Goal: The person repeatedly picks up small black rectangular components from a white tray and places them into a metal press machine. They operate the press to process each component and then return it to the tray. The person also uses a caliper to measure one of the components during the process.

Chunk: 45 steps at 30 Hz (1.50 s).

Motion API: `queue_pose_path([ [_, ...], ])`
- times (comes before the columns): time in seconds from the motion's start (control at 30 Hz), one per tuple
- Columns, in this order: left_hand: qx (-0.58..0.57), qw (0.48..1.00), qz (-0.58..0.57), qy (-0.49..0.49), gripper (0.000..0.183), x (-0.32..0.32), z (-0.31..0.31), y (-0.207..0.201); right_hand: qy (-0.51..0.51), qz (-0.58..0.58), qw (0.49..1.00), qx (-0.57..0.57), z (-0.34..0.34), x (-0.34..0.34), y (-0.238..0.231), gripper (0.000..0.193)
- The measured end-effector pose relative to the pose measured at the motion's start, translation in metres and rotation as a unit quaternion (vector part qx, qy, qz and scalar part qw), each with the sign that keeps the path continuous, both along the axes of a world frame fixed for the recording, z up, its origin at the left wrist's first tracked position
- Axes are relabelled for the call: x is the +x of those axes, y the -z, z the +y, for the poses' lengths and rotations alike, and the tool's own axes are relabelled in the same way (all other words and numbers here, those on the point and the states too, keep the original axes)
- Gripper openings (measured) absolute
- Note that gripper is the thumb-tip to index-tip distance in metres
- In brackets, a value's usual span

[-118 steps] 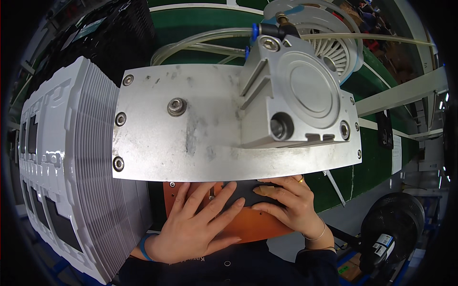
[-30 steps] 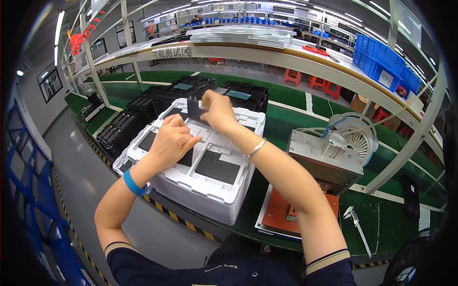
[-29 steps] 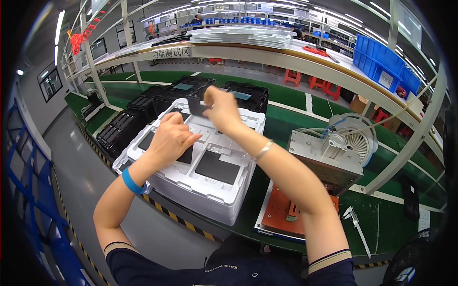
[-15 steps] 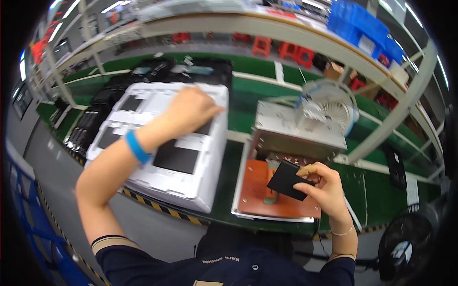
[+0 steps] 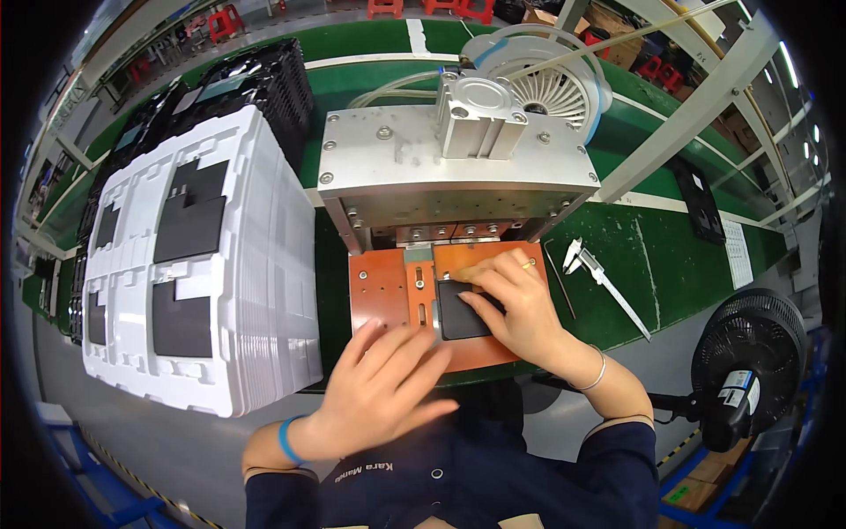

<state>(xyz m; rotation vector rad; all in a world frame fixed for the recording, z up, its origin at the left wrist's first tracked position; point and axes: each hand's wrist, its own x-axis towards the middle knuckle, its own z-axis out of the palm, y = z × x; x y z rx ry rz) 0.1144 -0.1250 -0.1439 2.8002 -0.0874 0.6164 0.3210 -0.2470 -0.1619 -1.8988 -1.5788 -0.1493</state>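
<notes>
A flat black rectangular piece (image 5: 462, 319) lies on the orange base plate (image 5: 374, 304) of a metal press, right of the plate's slotted strip. My right hand (image 5: 529, 309) has thumb and fingertips closed at its upper right part, partly covering it. In front of the plate's left part, my left hand (image 5: 383, 383) is held with fingers spread and nothing in it. Above the plate's back is the press's silver head (image 5: 397, 150), topped by a square metal cylinder (image 5: 483, 110). Similar black pieces (image 5: 189, 227) sit in the top white tray (image 5: 132, 189) of a stack on the left.
Black trays (image 5: 256, 88) are stacked behind the white ones. Right of the press lie a hex key (image 5: 560, 280) and a caliper (image 5: 608, 286) on the green bench (image 5: 656, 256). A white round fan (image 5: 555, 93) stands behind the press, a black fan (image 5: 749, 361) at the right.
My view has turned toward the press. My right hand has lowered the black piece from above onto the orange plate. My left hand has come from over the white tray to the plate's front.
</notes>
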Motion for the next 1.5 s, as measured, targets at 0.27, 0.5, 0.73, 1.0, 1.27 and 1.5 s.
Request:
queue_pose_path([
  [0.27,-0.039,0.996,0.077,0.021,0.066,0.031,0.007,0.023,-0.026,-0.078,0.996,-0.036,0.004,-0.002,-0.001,0.035],
  [0.5,-0.046,0.995,0.088,0.010,0.066,0.032,0.007,0.022,0.029,-0.079,0.996,-0.013,0.009,-0.003,0.006,0.035],
  [0.73,-0.044,0.995,0.093,0.012,0.067,0.032,0.007,0.022,0.007,-0.069,0.997,-0.036,0.003,-0.002,0.004,0.038],
  [1.0,-0.077,0.992,0.101,0.020,0.074,0.031,0.011,0.016,-0.011,0.057,0.995,-0.083,-0.041,0.000,-0.009,0.043],
  [1.27,-0.093,0.989,0.111,-0.009,0.076,0.049,0.020,0.010,-0.028,0.051,0.996,-0.065,-0.017,0.026,-0.005,0.033],
  [1.5,-0.086,0.988,0.131,-0.010,0.071,0.053,0.022,0.012,-0.038,0.074,0.995,-0.057,-0.013,0.030,-0.002,0.032],
])
